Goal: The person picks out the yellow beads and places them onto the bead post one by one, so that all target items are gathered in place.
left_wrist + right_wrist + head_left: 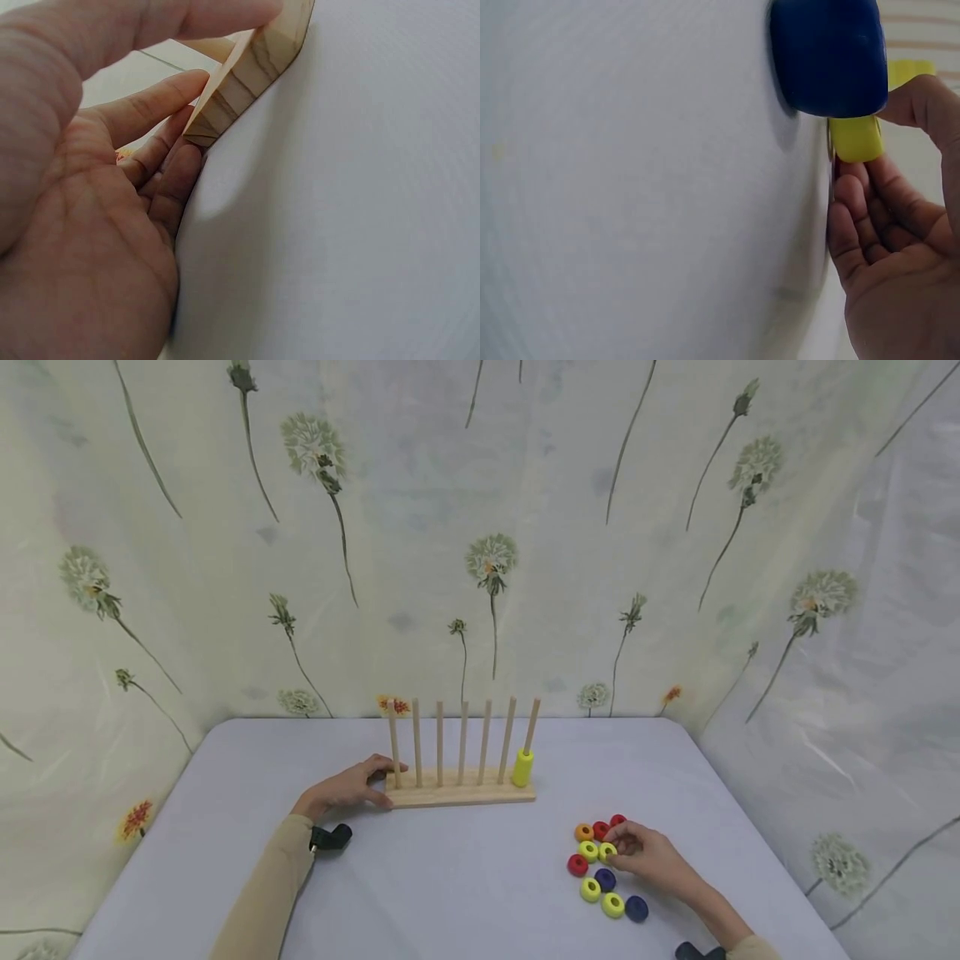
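A wooden peg rack (457, 795) with several upright pegs stands toward the back of the table. Yellow beads (522, 768) are stacked on its rightmost peg. My left hand (351, 785) grips the rack's left end, thumb at the front and fingers behind; the left wrist view shows the wooden base (247, 82) between them. At the right, my right hand (651, 860) pinches a yellow bead (608, 852) among the loose beads. Up close in the right wrist view, a blue bead (829, 56) partly hides the yellow bead (857, 140) at the fingertips.
Around the right hand lie loose beads: an orange bead (584, 832), red beads (577, 865), dark blue beads (637, 909) and more yellow beads (612, 905). A white cloth covers the table (450, 885). Dandelion-patterned curtains (420, 527) hang behind and along both sides.
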Demonstrator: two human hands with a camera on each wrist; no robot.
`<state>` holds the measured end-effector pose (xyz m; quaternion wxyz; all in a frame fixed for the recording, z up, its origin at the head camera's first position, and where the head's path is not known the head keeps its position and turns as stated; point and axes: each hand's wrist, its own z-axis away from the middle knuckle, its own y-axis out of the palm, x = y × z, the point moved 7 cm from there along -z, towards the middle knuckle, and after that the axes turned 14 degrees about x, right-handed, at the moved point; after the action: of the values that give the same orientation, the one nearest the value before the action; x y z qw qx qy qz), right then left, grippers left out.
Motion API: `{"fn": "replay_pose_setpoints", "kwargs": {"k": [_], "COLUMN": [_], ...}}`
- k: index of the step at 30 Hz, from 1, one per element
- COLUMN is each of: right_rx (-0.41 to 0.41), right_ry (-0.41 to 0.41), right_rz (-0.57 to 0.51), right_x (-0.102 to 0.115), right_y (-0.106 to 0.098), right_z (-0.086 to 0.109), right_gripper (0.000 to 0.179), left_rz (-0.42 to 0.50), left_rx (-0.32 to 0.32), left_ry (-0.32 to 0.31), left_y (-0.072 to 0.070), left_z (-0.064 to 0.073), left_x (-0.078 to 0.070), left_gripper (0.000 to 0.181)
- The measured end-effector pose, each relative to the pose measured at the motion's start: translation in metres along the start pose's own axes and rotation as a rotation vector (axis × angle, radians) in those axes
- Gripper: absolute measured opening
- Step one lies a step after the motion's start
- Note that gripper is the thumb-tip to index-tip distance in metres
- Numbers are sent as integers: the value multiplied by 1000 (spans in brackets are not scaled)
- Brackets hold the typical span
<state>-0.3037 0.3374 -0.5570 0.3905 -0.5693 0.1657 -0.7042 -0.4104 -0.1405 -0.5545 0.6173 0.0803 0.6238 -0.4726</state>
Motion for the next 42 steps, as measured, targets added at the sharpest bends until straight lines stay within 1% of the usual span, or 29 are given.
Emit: {"fn": "replay_pose_setpoints", "kwargs": {"k": [8,12,16,20,26,29,31,35,42], "right_rx": [30,39,32,30,34,33,26,1,-64], "right_ry": [3,0,-5,2,3,-25,-52,-117,-207], "right_rz": [16,25,29,23,7,-10,-25,-30,-6], "right_x": [-1,-2,-1,1,2,6,10,26,67], "right_y": [2,2,1,-1,-3,-5,-8,-16,-26], "right_z": [-2,-4,-5,-3,-2,-3,-4,-7,-12], "right_gripper": [37,39,37,35,33,31,30,28,29], "left_rz": [2,-12,-23,-11,0,2,4,9,1], "left_rx": [2,1,-3,1,5,6,5,2,12], "left_ry": [13,17,18,22,18,14,10,5,20], "left_y": [0,0,-2,-3,-2,-1,-2,-2,0], "left_z": [1,1,0,0,-2,-2,-2,-1,-1], "left_x": [-1,-1,-2,-3,-2,0,0,0,1], "left_gripper": [65,64,64,65,65,65,65,65,64]}}
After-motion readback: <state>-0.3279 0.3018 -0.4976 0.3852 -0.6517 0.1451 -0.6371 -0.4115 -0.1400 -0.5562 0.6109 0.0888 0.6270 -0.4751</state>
